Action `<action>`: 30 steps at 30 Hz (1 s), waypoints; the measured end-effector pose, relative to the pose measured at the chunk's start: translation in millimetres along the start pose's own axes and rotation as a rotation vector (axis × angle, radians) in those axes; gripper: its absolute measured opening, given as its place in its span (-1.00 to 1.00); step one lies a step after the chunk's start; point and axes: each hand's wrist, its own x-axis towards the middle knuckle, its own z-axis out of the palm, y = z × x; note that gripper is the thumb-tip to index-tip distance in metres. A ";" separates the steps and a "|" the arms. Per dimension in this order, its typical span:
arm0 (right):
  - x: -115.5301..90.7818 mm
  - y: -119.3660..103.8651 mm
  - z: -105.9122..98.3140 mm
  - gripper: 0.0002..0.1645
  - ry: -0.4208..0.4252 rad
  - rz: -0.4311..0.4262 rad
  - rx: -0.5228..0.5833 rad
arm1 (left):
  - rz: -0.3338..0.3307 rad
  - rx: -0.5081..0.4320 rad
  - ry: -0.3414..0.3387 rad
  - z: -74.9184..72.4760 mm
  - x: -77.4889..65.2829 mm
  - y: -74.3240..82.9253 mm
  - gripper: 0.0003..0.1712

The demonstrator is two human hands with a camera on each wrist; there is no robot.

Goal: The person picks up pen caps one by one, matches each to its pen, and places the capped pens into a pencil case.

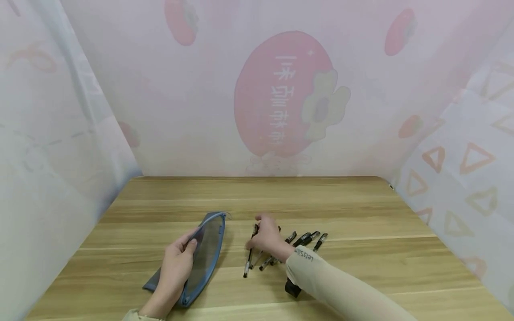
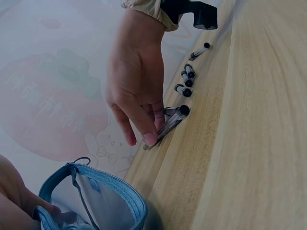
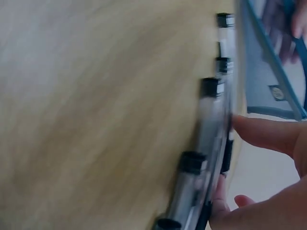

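My left hand point(image 1: 176, 263) grips the near side of a blue-grey zippered pencil pouch point(image 1: 209, 263), thumb over its rim. The pouch's mouth gapes toward the right; in the left wrist view its blue zipper edge point(image 2: 127, 191) shows at the bottom. Over a group of black-capped clear pens, my right hand point(image 1: 269, 236) reaches down, thumb and fingers spread apart. Its thumb touches or nearly touches the leftmost pen point(image 1: 248, 263), which lies on the table. Several pens point(image 3: 211, 96) lie side by side close to the fingers in the right wrist view.
More pens point(image 1: 321, 240) lie under and beyond my right wrist on the wooden table point(image 1: 361, 209). A black device point(image 1: 293, 287) is strapped under the right sleeve. Printed fabric walls point(image 1: 192, 111) stand at the back and both sides.
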 end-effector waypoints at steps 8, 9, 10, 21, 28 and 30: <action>1.3 9.5 -5.9 -0.21 -0.093 -0.061 0.010 | 0.015 -0.004 -0.022 3.5 0.2 -1.5 -0.55; 1.6 10.2 -8.1 -0.29 -0.110 -0.072 0.017 | 0.016 -0.003 -0.023 3.7 0.2 -1.5 -0.55; 2.0 11.2 -10.1 -0.38 -0.127 -0.084 0.023 | 0.018 -0.004 -0.023 3.8 0.3 -1.4 -0.55; 11.1 20.5 -18.9 -0.65 -0.198 -0.171 0.032 | 0.013 -0.013 -0.020 2.2 -1.7 1.2 -0.55; 9.9 21.8 -21.2 -0.67 -0.217 -0.164 0.033 | 0.014 -0.012 -0.026 0.5 -3.5 -0.5 -0.55; 9.8 22.6 -21.6 -0.67 -0.218 -0.159 0.040 | 0.019 -0.013 -0.027 0.6 -3.6 -1.2 -0.55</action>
